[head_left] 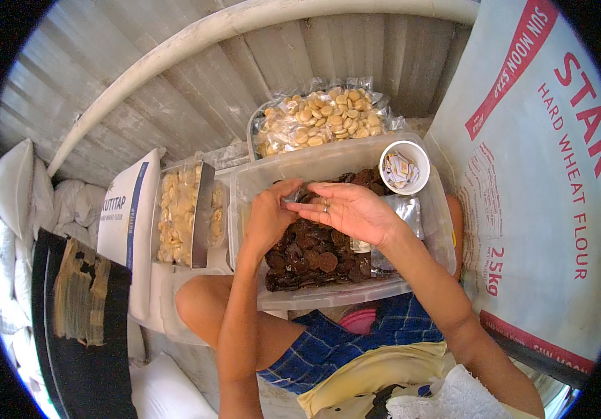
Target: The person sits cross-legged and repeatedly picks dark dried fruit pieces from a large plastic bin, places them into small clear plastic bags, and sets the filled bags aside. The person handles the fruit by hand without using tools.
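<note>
Over a clear plastic tub (pixel 245 181) of dark brown round cookies (pixel 307 260), my two hands meet at the fingertips. My left hand (pixel 270 215) has its fingers bent and closed on what looks like a small piece of clear plastic (pixel 291 198), mostly hidden by the fingers. My right hand (pixel 358 211) is stretched out with its palm turned up, a ring on one finger, its fingertips beside that plastic. Below my right wrist lie silvery packs (pixel 405 209) on the cookies. A white round cup (pixel 404 144) of small printed packets stands at the tub's far right corner.
Behind the tub is a container of bagged pale round cookies (pixel 325 119). Trays of pale pieces (pixel 178 216) stand at left, beside a white flour sack (pixel 129 216). A large printed sack (pixel 524 153) rises close on the right; a black panel (pixel 80 321) stands at lower left.
</note>
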`<state>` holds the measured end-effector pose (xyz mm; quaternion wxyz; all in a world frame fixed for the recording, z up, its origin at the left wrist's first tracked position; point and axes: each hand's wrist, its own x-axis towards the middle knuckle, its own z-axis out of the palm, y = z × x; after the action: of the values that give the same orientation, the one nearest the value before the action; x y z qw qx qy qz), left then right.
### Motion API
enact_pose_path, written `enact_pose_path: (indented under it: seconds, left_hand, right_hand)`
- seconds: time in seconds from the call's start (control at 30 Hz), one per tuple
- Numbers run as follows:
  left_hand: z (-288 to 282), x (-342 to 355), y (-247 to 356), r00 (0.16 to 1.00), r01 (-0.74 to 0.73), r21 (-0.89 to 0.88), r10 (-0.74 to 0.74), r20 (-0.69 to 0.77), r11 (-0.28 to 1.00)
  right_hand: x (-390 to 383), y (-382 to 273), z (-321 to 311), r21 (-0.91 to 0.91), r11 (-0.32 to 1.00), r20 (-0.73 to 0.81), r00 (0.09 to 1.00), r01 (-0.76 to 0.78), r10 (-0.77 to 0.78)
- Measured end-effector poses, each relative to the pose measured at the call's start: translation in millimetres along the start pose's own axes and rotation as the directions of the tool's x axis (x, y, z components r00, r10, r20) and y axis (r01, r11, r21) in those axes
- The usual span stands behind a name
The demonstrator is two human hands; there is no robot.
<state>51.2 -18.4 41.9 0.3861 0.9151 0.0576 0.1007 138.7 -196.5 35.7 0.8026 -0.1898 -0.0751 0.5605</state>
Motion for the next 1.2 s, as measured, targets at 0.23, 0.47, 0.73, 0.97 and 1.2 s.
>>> enact_pose_path:
  seconds: [0.23,0.47,0.73,0.97,1.2]
  left_hand:
    - [-24,-1,28,0.956,0.246,0.035,-0.236,-0.176,0.969]
    - [-38,-5,25,0.952,0.191,0.16,-0.143,-0.27,0.969]
    - [-39,-12,20,0.965,0.135,0.185,-0.086,-0.249,0.973]
    - [-40,-12,19,0.983,0.159,0.18,-0.14,-0.117,0.971]
    - [-39,-11,1,0.958,0.285,0.336,-0.274,-0.079,0.898]
  right_hand:
    - [7,1,-9,-0.853,0.497,-0.058,0.919,0.158,-0.391]
    - [22,17,-47,-0.857,-0.514,0.196,0.936,0.02,-0.291]
    - [18,19,-49,-0.67,-0.737,0.054,0.996,0.093,0.076]
    - [28,18,-65,-0.724,-0.689,0.081,0.995,0.018,-0.059]
    - [24,18,-49,-0.801,-0.582,0.063,0.948,-0.138,-0.312]
